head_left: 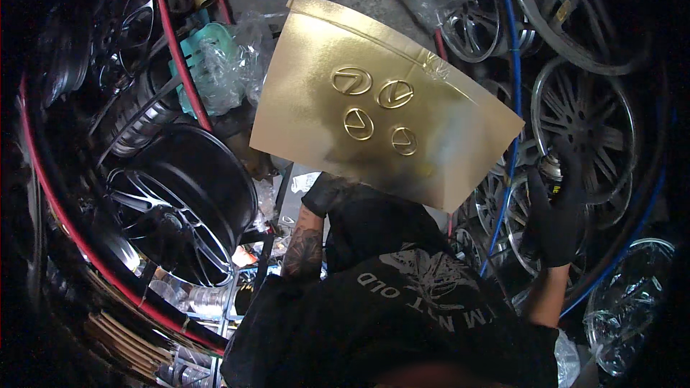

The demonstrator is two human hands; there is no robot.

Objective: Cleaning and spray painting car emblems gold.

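A cardboard sheet [302,108], coated in shiny gold with darker patches near its middle, is held out in front of me. Several oval badges [359,123], gold like the sheet, lie on it. My left hand [325,195], in a black glove, grips the sheet from beneath its near edge; its fingertips are hidden under the board. To the right, away from the sheet, my gloved right hand [557,226] is wrapped round a spray can [551,170] held upright. The can's top is hard to make out against the dark wheels.
A black wheel rim with bright spokes [172,219] stands at the left. More rims [586,126] line the right side. Red hoses [176,47] and a blue hose [514,65] run past. Crumpled clear plastic and a green plastic piece [212,65] sit at the far left.
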